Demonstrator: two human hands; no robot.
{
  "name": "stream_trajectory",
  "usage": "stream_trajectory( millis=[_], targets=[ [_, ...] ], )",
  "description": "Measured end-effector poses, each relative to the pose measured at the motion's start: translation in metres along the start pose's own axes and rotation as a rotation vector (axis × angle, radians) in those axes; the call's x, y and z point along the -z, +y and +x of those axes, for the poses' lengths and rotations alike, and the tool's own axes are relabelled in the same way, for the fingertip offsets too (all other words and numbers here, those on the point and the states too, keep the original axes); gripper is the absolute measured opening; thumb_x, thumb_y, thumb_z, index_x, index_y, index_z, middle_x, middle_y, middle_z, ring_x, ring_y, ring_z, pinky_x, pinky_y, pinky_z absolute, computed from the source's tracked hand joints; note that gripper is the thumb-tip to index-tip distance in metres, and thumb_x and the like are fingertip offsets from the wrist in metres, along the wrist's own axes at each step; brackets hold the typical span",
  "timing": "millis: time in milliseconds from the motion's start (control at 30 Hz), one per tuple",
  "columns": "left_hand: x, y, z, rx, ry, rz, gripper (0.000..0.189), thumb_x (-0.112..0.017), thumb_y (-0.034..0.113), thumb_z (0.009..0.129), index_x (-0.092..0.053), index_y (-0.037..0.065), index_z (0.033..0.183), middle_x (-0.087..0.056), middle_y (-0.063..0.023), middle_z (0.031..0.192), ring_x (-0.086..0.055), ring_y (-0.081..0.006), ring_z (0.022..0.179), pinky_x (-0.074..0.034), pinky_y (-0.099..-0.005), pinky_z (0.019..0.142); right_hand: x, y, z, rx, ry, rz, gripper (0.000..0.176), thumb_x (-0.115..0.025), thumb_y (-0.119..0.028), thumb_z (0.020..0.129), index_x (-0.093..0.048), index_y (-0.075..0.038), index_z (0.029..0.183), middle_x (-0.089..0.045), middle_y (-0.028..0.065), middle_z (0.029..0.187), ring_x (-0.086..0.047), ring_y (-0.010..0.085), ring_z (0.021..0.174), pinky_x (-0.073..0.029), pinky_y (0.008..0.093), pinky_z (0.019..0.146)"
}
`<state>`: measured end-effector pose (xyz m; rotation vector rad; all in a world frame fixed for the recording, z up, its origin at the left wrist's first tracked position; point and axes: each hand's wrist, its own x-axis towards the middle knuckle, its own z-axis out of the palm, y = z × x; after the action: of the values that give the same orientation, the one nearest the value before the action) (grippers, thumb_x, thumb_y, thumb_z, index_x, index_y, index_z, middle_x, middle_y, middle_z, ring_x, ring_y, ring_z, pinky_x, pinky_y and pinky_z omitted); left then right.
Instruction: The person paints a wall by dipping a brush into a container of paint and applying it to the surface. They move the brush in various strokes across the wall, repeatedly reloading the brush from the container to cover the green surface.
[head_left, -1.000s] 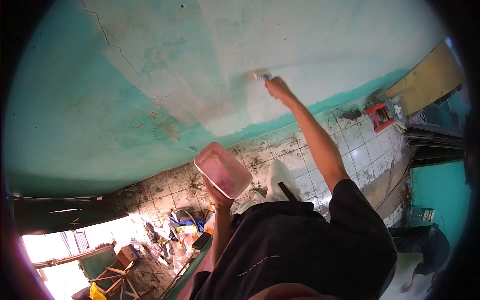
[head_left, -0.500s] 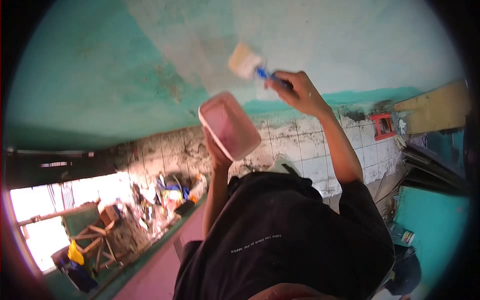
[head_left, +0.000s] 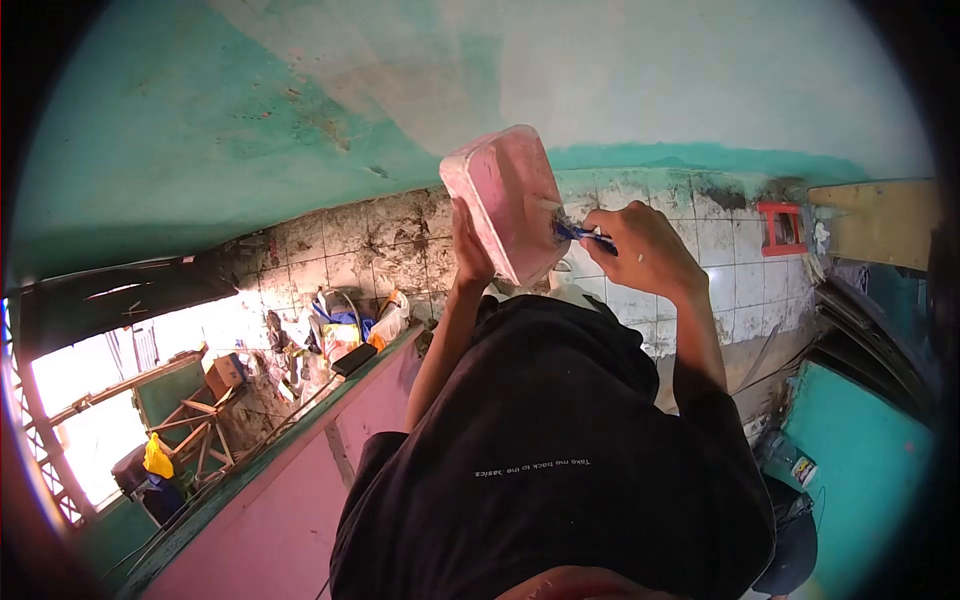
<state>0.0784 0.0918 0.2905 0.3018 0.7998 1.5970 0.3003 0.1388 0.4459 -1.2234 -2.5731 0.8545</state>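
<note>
My left hand grips a pink rectangular plastic tub by its left side, its open top tilted toward me. Pinkish paint coats the inside. In my right hand is the blue handle of a paintbrush, fingers closed around it. The bristles are down at the tub's right side, mostly hidden from me. Beyond the tub rises a wall, green with broad pale patches where paint has been spread.
Dirty white tiles run along the wall's lower part. A small red frame hangs at right near a yellowish board. To the left, a pink partition stands before piled clutter. A teal panel is at lower right.
My right hand has brought the paintbrush down from near the wall to the tub. The tub has risen and shifted slightly right in view, with my left hand still holding it.
</note>
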Motion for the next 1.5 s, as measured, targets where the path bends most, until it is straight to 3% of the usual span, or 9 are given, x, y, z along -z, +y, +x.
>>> stream_trajectory(
  millis=[167,500,867,1067,1100,1233,1367,1433,1500],
  targets=[
    [0.065,-0.086,0.028,-0.158,0.006,0.070,0.070,-0.025,0.049,0.107,-0.015,0.001,0.157,-0.027,-0.0129,0.160,-0.029,-0.0216,0.146,-0.021,-0.0373,0.121,-0.006,0.013,-0.009,-0.019,0.000,-0.032,0.015,-0.069,-0.015,0.084,-0.069,0.000,0.088,-0.064,0.0198,0.064,-0.065,0.0388,0.062,-0.052,0.0429,0.062],
    [-0.026,-0.032,0.003,-0.176,0.143,0.152,0.068,-0.032,0.055,0.105,-0.028,0.008,0.153,-0.040,-0.0098,0.149,-0.044,-0.0252,0.134,-0.038,-0.0404,0.111,0.010,0.021,-0.017,-0.032,0.050,0.037,0.013,-0.070,-0.015,0.082,-0.067,-0.002,0.085,-0.061,0.0184,0.060,-0.063,0.0393,0.062,-0.050,0.0453,0.061],
    [-0.004,-0.032,0.007,-0.107,0.084,0.032,0.071,-0.026,0.052,0.106,-0.013,0.005,0.158,-0.025,-0.0109,0.159,-0.028,-0.0253,0.146,-0.025,-0.0400,0.120,-0.002,0.058,-0.009,0.102,0.013,0.337,0.017,-0.070,-0.017,0.089,-0.067,-0.001,0.092,-0.060,0.0115,0.058,-0.054,0.0206,0.047,-0.042,0.0321,0.050],
    [0.024,-0.031,-0.004,-0.109,0.343,0.129,0.078,-0.034,0.061,0.101,-0.015,0.013,0.159,-0.029,-0.0075,0.157,-0.036,-0.0267,0.140,-0.033,-0.0425,0.114,-0.059,0.072,-0.020,-0.081,-0.073,0.840,0.021,-0.061,-0.021,0.099,-0.057,-0.001,0.099,-0.056,0.0011,0.063,-0.053,0.0068,0.054,-0.041,0.0254,0.050],
    [0.041,-0.045,-0.008,-0.362,0.402,0.669,0.076,-0.034,0.062,0.100,-0.018,0.016,0.159,-0.031,-0.0065,0.156,-0.036,-0.0267,0.140,-0.034,-0.0445,0.112,-0.067,0.069,-0.024,-0.159,-0.107,0.992,0.020,-0.060,-0.021,0.100,-0.056,-0.001,0.099,-0.058,0.0019,0.066,-0.054,0.0069,0.054,-0.042,0.0248,0.050],
    [0.069,-0.041,-0.026,-0.025,0.440,-0.024,0.065,-0.032,0.057,0.103,-0.030,0.016,0.153,-0.039,-0.0065,0.150,-0.041,-0.0262,0.137,-0.036,-0.0430,0.113,-0.119,0.086,-0.018,-0.302,-0.107,1.296,0.022,-0.054,-0.024,0.103,-0.051,-0.003,0.108,-0.061,0.0036,0.076,-0.054,0.0081,0.056,-0.045,0.0247,0.053],
    [0.137,-0.082,-0.045,0.008,0.653,0.139,0.068,-0.037,0.059,0.101,-0.026,0.019,0.156,-0.036,-0.0046,0.152,-0.039,-0.0268,0.137,-0.035,-0.0450,0.110,-0.218,0.155,0.014,-0.585,0.081,1.227,0.018,-0.049,-0.024,0.105,-0.050,-0.005,0.107,-0.055,0.0017,0.069,-0.046,0.0066,0.050,-0.038,0.0242,0.046],
    [0.196,-0.114,-0.057,-0.118,0.498,0.840,0.071,-0.038,0.059,0.101,-0.023,0.018,0.157,-0.032,-0.0052,0.156,-0.035,-0.0283,0.141,-0.032,-0.0460,0.114,-0.286,0.209,0.037,-0.690,0.096,1.129,0.023,-0.049,-0.029,0.106,-0.054,-0.007,0.105,-0.050,-0.0015,0.062,-0.042,0.0056,0.048,-0.034,0.0243,0.045],
    [0.194,-0.116,-0.047,0.041,0.727,0.159,0.072,-0.038,0.059,0.101,-0.022,0.016,0.157,-0.029,-0.0065,0.158,-0.032,-0.0293,0.143,-0.029,-0.0470,0.116,-0.346,0.261,0.073,-0.684,0.256,0.763,0.031,-0.049,-0.034,0.105,-0.060,-0.005,0.100,-0.048,-0.0016,0.059,-0.041,0.0076,0.048,-0.033,0.0274,0.046]
  ],
)
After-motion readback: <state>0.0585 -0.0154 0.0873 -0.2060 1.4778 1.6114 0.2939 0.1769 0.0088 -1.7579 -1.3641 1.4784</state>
